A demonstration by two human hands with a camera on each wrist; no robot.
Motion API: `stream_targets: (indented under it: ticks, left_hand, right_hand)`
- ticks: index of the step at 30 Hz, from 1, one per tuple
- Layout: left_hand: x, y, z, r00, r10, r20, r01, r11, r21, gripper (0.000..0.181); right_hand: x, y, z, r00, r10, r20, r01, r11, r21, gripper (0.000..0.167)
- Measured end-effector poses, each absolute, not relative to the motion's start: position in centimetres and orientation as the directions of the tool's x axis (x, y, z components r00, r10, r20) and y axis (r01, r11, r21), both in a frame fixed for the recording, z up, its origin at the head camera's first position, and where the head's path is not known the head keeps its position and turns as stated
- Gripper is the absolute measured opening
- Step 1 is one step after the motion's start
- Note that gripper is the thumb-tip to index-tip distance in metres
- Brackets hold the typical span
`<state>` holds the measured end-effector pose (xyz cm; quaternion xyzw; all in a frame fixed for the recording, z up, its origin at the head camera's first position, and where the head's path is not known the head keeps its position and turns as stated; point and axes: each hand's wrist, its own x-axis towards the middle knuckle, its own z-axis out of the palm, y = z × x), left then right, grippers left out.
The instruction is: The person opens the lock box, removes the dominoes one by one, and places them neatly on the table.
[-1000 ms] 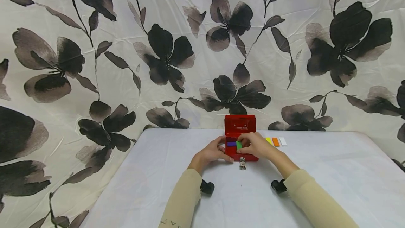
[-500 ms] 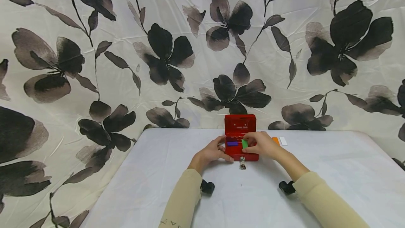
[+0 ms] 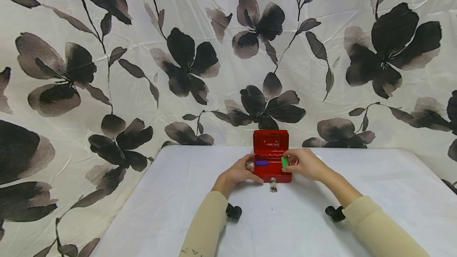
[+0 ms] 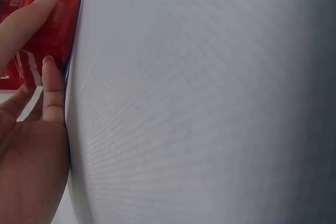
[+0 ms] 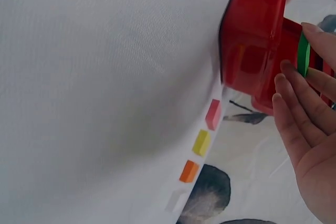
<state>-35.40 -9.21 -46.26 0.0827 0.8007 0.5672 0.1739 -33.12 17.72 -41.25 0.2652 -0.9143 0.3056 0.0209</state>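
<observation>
An open red metal box (image 3: pixel 272 177) stands near the table's far edge, its lid (image 3: pixel 270 140) raised at the back. A silver latch (image 3: pixel 273 186) shows at its front. My left hand (image 3: pixel 240 171) grips the box's left front corner, thumb on the front and fingers along the side; the left wrist view shows these fingers against the red wall (image 4: pixel 60 30). My right hand (image 3: pixel 308 164) pinches a green block (image 5: pixel 303 55) between thumb and fingers, over the right end of the box. Inside, at the left, lies a purple block (image 3: pixel 262 162).
Pink (image 5: pixel 212 114), yellow (image 5: pixel 201 142), orange (image 5: pixel 189 171) and white (image 5: pixel 176 200) blocks lie in a row right of the box, hidden behind my right hand in the head view. A floral cloth (image 3: pixel 200 110) hangs behind the white table (image 3: pixel 271 229).
My right hand has carried the green block rightward, from beside the purple block to the box's right end. My left hand and the box have stayed in place.
</observation>
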Motion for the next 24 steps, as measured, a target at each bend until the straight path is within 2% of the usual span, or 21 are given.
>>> stream_targets:
  ticks: [6,24]
  left_hand:
    - [-35.3,-9.2,-46.4,-0.928,0.323,-0.186,-0.068,0.345,0.936,0.094]
    - [-35.3,-9.2,-46.5,-0.932,0.313,-0.182,-0.057,0.369,0.928,0.097]
  right_hand:
    - [-32.9,18.9,-41.2,-0.85,-0.477,0.225,-0.517,0.667,-0.537,0.038]
    - [-32.3,23.1,-41.0,-0.834,-0.482,0.268,-0.55,0.695,-0.463,0.032]
